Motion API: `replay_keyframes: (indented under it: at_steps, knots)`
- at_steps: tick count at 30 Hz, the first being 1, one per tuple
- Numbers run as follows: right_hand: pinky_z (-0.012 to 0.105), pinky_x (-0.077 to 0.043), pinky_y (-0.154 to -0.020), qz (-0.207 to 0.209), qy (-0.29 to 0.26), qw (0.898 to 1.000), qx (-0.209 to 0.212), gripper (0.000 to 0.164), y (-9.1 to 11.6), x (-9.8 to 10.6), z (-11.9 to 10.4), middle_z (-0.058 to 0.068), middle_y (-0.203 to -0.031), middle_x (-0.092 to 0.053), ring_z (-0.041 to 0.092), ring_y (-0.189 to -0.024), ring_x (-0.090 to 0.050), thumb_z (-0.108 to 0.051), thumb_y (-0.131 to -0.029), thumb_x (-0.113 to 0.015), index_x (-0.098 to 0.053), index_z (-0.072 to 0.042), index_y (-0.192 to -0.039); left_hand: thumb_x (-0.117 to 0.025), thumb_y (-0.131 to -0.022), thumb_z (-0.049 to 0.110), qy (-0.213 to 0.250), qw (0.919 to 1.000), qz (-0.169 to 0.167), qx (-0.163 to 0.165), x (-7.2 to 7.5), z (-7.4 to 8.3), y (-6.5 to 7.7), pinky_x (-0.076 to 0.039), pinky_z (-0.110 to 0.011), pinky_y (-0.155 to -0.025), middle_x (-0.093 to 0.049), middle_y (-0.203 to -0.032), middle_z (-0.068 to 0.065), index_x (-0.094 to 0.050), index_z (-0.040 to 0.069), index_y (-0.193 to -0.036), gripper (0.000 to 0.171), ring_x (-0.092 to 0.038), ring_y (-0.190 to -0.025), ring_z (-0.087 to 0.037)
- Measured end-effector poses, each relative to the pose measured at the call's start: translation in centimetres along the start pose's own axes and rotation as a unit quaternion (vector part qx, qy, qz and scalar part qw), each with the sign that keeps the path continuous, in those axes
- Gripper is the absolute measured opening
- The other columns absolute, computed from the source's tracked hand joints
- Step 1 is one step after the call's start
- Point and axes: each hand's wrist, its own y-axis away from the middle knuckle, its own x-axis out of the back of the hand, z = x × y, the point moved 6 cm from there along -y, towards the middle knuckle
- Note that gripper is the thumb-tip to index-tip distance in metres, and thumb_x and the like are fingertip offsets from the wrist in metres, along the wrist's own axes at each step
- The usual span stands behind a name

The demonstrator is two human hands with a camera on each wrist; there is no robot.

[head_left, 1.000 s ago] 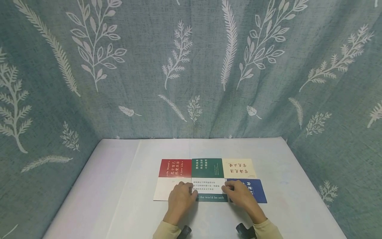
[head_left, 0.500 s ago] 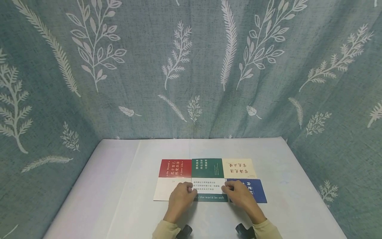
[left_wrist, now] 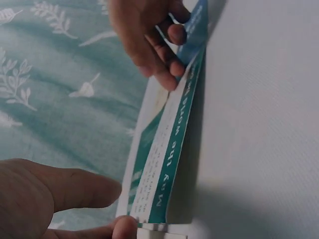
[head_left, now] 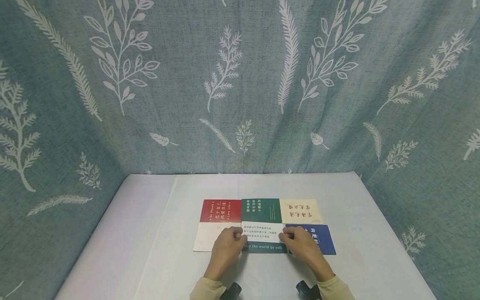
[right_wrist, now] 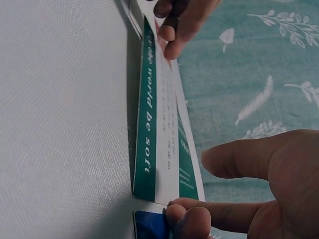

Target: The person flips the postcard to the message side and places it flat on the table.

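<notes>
Six-part layout aside, a white notebook with a teal-green band [head_left: 263, 247] lies front centre, between my two hands. My left hand [head_left: 226, 246] holds its left edge with curled fingertips; the thumb [left_wrist: 92, 191] stands apart in the left wrist view. At the opposite edge my right hand [head_left: 300, 242] holds it with bent fingers, partly covering the blue notebook [head_left: 325, 239]. In the left wrist view the banded notebook's near edge looks slightly raised, with shadow beneath. A cream notebook [head_left: 202, 239] lies partly under my left hand.
Behind, in a row, lie a red notebook [head_left: 221, 211], a dark green notebook [head_left: 261, 211] and a pale yellow notebook [head_left: 300, 211]. All rest on a white table [head_left: 161, 233]. A leaf-patterned teal curtain [head_left: 180, 91] borders the back and sides.
The banded notebook's far edge has shifted slightly away from me, towards the dark green notebook. My left hand has moved very little; my right hand stays nearly still.
</notes>
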Motion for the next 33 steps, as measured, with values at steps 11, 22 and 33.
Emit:
replay_keyframes:
  at_steps: [11, 22, 33]
  knots:
    - [0.031, -0.042, -0.052, -0.009, -0.017, 1.0, 0.01, 0.04, 0.11, 0.01, -0.12, 0.006, -0.091, -0.066, 0.014, -0.064, -0.055, -0.024, -0.094, -0.066, -0.07, 0.004, -0.121, -0.067, -0.089, 0.022, 0.071, 0.9974, 0.012, 0.009, 0.99, 0.38, 0.32, -0.048, -0.039, -0.075, -0.065, -0.1, -0.001, -0.074, 0.009, -0.114, 0.029, -0.059, -0.087, -0.017]
    - [0.031, -0.043, -0.052, -0.007, -0.023, 1.0, 0.009, 0.038, 0.16, -0.06, -0.11, 0.004, -0.085, -0.065, 0.015, -0.062, -0.055, -0.023, -0.093, -0.067, -0.071, 0.003, -0.121, -0.068, -0.089, 0.018, 0.112, 0.9935, 0.016, 0.016, 0.59, -0.18, -0.03, -0.047, -0.032, -0.06, -0.068, -0.091, -0.001, -0.069, 0.009, -0.11, 0.023, -0.06, -0.069, -0.013]
    - [0.038, -0.051, -0.074, -0.001, 0.001, 1.0, 0.015, 0.038, 0.26, 0.51, -0.05, 0.015, -0.121, -0.069, 0.023, -0.094, -0.061, -0.025, -0.093, -0.068, -0.071, 0.002, -0.12, -0.069, -0.088, 0.019, 0.106, 0.9943, 0.0, 0.016, 0.39, 0.13, -0.11, -0.046, -0.03, -0.059, -0.068, -0.09, -0.002, -0.073, 0.006, -0.114, 0.03, -0.058, -0.071, -0.013]
